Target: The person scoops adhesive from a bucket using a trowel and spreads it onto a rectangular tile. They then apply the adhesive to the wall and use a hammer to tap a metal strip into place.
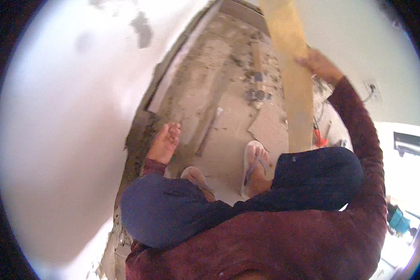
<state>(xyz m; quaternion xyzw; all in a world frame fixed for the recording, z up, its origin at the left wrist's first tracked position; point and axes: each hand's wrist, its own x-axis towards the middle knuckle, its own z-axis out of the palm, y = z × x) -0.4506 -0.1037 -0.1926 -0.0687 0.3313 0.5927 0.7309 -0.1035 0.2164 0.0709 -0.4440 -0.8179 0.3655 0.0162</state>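
One head-worn fisheye view looks steeply down (edges bending) at the floor (pixel 228 116), close.

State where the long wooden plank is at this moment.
In the head view the wooden plank stands on the person's right, running from the top edge down to the right knee. The right hand grips its right edge, beside the white wall.
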